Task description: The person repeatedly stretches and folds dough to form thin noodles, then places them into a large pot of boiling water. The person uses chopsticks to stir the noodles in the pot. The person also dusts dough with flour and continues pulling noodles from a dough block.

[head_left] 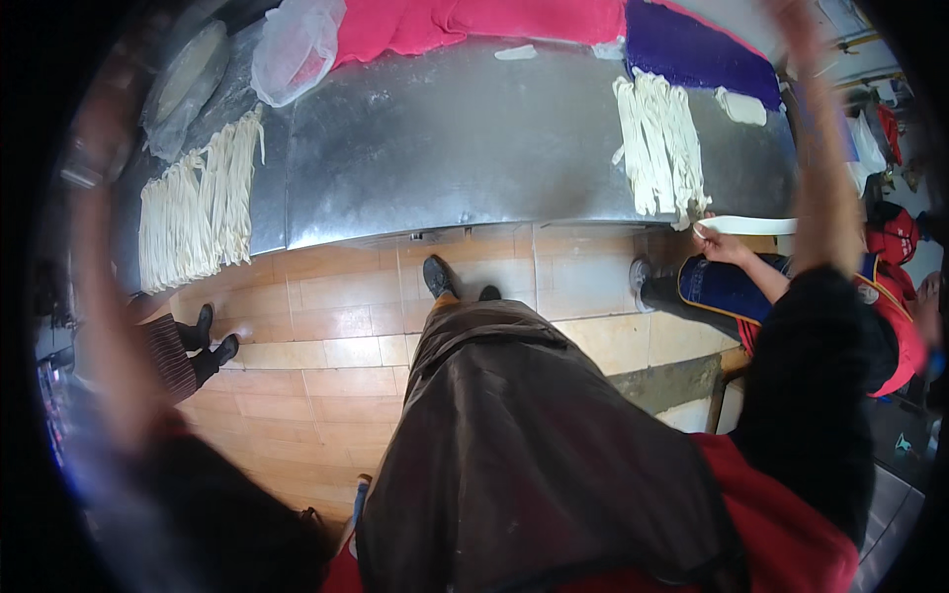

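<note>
Both my arms are raised wide apart. At the far left rim my left hand [104,124] is smeared by motion, and its fingers cannot be made out. It is nearest to a row of pale dough strips [198,203] hanging over the table's left front edge. My right hand [794,18] reaches the top edge of the picture at the right, blurred and partly cut off. Below it lies another bundle of dough strips [660,146]. Whether either hand holds anything is hidden.
A steel table [445,138] spans ahead, with pink cloth [474,22], purple cloth [697,54] and a clear plastic bag [297,49] along its back. At right, a co-worker's hand [727,245] holds a flat white strip [751,225]. Another person's shoes [225,349] stand at left.
</note>
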### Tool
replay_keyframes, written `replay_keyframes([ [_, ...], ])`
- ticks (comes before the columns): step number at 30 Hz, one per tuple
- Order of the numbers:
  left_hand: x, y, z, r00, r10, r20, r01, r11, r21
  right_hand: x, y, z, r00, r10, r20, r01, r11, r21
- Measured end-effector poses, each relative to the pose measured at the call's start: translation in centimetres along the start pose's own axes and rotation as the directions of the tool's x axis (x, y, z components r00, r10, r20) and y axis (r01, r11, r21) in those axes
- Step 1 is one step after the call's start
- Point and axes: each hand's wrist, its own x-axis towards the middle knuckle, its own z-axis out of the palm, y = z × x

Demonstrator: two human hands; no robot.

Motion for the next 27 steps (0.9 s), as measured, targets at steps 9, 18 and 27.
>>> replay_keyframes([
  [9,-25.6,19.9,3.2,0.187,0.142,0.972,0.787,0.57,-0.235,-49.7,-8.9,10.5,-0.352,-0.002,0.936,-0.877,-0.347,-0.331],
  [18,-3.7,13.7,6.2,0.611,0.117,0.783,0.702,-0.536,-0.469,-29.4,-5.8,20.0,0.149,0.23,0.962,-0.817,-0.519,0.251],
  [27,6.6,10.0,4.2,0.629,0.058,0.776,0.759,0.172,-0.628,-20.2,-2.4,22.0,0.294,0.319,0.901,-0.822,-0.396,0.409],
])
